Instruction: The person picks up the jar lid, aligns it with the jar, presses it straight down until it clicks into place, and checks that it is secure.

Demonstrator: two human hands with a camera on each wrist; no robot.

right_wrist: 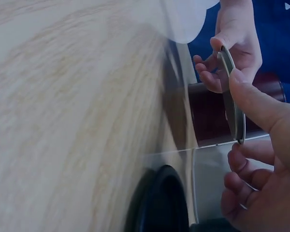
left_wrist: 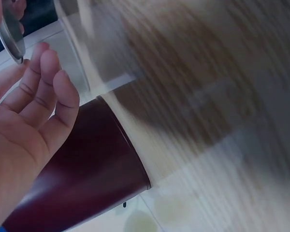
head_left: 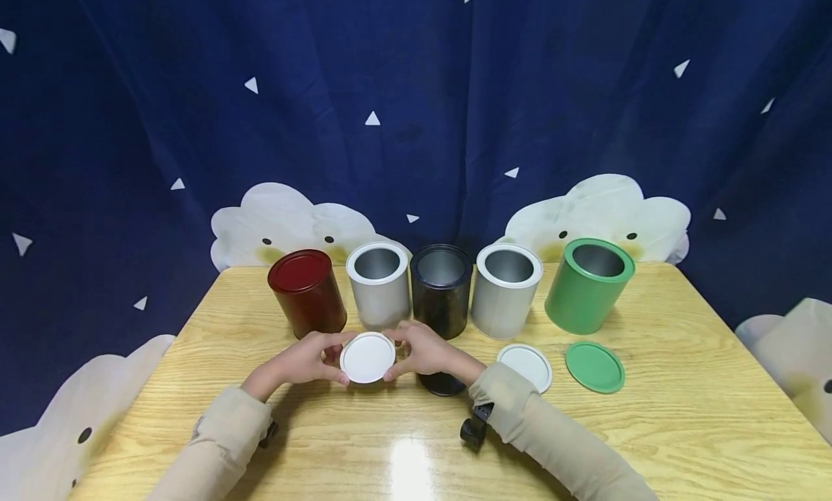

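Head view, lower centre of the frame: a round, flat white metal lid (head_left: 367, 356) is held just above the light wooden table (head_left: 682, 414) between both hands. The disc has no long axis; its white face points up toward the camera, tilted slightly. In the right wrist view the same lid (right_wrist: 232, 92) appears edge-on as a thin grey rim.

Left of the lid, the left hand (head_left: 305, 358) pinches its left edge with thumb and fingertips; the left wrist view shows the other fingers (left_wrist: 43, 92) loosely extended. Right of the lid, the right hand (head_left: 422, 349) pinches its right edge, thumb (right_wrist: 251, 104) on the rim. The lid thus spans the gap between the two grips.

Behind the hands, across mid-frame from left to right, stand a closed dark red tin can (head_left: 307, 292), an open white tin can (head_left: 379, 284), an open black tin can (head_left: 442, 290), a second open white can (head_left: 507, 290) and an open green tin can (head_left: 588, 284). Lower right of the hands lie a black lid (head_left: 442, 384), partly hidden by the right wrist, a second white lid (head_left: 525, 365) and a green lid (head_left: 594, 367).
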